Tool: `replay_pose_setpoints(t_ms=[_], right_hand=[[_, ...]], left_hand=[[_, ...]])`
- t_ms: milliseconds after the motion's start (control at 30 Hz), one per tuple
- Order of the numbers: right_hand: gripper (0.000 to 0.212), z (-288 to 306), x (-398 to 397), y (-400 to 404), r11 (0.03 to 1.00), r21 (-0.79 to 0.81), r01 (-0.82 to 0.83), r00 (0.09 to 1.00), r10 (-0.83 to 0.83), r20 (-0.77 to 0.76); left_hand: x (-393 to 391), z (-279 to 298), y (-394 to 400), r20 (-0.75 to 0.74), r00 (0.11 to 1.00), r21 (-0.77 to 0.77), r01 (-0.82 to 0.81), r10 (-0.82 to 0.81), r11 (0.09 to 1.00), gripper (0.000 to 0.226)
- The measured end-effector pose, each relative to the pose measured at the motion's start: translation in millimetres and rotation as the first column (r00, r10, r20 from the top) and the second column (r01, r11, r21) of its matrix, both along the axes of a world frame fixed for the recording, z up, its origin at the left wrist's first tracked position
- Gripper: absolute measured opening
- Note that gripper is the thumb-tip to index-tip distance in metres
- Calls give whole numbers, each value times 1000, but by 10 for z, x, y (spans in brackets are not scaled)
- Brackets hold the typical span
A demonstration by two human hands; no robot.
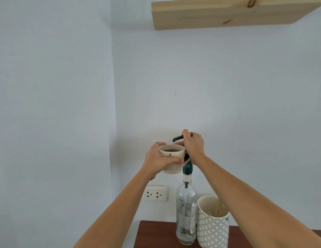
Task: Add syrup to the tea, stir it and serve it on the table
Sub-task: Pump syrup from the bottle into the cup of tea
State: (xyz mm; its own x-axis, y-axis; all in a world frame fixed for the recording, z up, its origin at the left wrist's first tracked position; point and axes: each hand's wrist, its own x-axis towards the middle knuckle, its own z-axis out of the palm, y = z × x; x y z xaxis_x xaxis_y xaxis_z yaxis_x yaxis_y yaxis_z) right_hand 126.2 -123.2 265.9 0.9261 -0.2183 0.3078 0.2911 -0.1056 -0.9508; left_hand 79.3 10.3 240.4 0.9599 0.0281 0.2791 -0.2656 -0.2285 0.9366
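My left hand [158, 161] holds a cream mug of brown tea [172, 155] up in the air, level with the top of a tall clear syrup bottle [186, 212]. The mug's rim sits just under the dark spout of the bottle's pump head [177, 138]. My right hand [193, 145] is closed over the top of that pump, its fingers wrapped around it. The bottle stands upright on the dark wooden table [156, 233] and holds a little clear liquid at the bottom.
A patterned grey-and-white holder [212, 228] with wooden sticks inside touches the bottle's right side. A white double socket [155, 193] is on the wall behind. A wooden shelf [227, 13] hangs high above.
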Motion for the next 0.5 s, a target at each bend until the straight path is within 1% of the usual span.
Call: replay_pose_setpoints(t_ms=[167,333,400,500], right_hand=[[33,93,-32,-3,1000,30,-11,1000,11,-14],[41,80,-47,-6,999,32,-12,1000,12,-4],[40,77,-40,0,1000,31,-4,1000,4,2],[31,72,-14,11,999,39,13,1000,-13,8]], left_hand=[[-19,92,-13,-2,1000,9,3,-3,1000,103],[-3,107,-32,1,1000,31,-5,5,1000,101],[14,89,-27,-1,1000,26,-3,3,1000,102],[29,83,-15,-7,1000,19,-4,4,1000,101]])
